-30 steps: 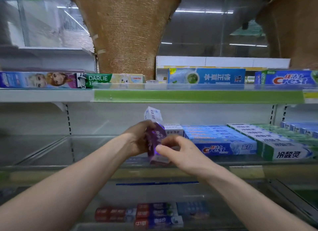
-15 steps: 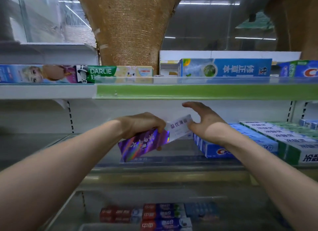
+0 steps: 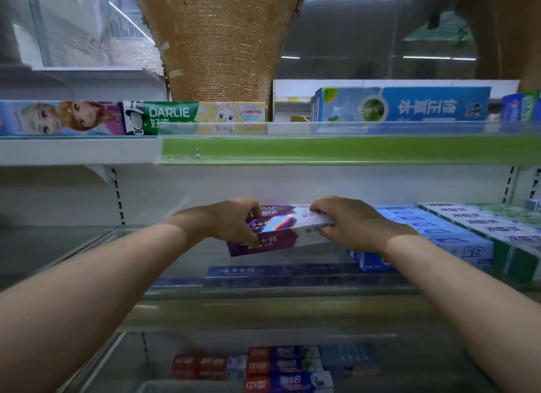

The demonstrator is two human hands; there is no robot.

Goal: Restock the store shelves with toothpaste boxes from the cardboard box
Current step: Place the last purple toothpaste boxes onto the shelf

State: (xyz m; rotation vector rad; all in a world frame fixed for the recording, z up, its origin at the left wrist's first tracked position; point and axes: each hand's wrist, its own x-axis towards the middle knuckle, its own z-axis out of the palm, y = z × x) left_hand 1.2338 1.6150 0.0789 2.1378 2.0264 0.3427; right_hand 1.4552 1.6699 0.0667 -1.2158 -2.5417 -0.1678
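Both hands grasp one purple-and-white toothpaste box inside the bay of the middle shelf. The left hand is curled round the purple end, thumb on the front face and fingers over the top. The right hand clamps the white end, its fingers hooked over the upper edge. The box lies sideways, its length running left to right, the purple end a little lower than the white one, and its top face shines with rainbow foil. Whether it rests on the shelf floor or hangs just above it cannot be told. Just right of the right hand a row of blue boxes lies flat, with green-and-white boxes beside them. On the upper shelf stand a Darlie box and a large blue box. Red-and-blue boxes lie on the lower shelf.
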